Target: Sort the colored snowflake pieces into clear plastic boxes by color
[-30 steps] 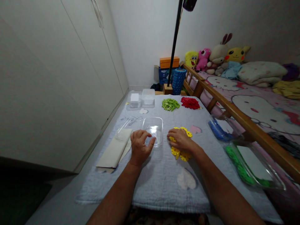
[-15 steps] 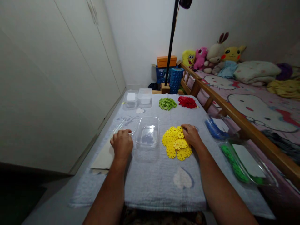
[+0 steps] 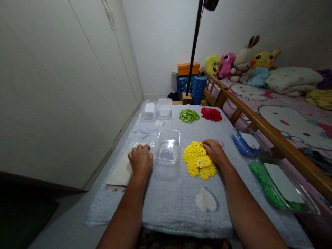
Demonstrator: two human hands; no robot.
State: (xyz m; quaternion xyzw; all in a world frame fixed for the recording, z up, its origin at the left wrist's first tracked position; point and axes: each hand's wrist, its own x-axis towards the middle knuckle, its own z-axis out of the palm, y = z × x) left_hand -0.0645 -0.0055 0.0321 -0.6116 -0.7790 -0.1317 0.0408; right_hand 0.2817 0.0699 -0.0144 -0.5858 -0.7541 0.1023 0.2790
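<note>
A pile of yellow notched plastic discs (image 3: 196, 161) lies on the cloth, right of centre. At its right edge my right hand (image 3: 216, 152) curls its fingers over the outer discs, thumb hidden. Just left of the pile stands a clear plastic box (image 3: 167, 152) with nothing in it. Beside this box's left wall is my left hand (image 3: 141, 160), its fingers bent down and together. What it holds, if anything, is hidden. Partly under that hand lie a beige sheet (image 3: 119, 174) and a clear film or lid (image 3: 146, 137).
Green pieces (image 3: 189, 116) and red pieces (image 3: 211, 114) are heaped at the back of the table. Two clear containers (image 3: 164, 107) stand at back left. On the right edge sit clear boxes of blue pieces (image 3: 242, 144) and green pieces (image 3: 267, 185), beside a wooden bed rail (image 3: 251, 119).
The view has turned slightly left, so everything appears farther right. My left hand has come slightly nearer the clear box. My right fingers reach a little farther onto the yellow discs.
</note>
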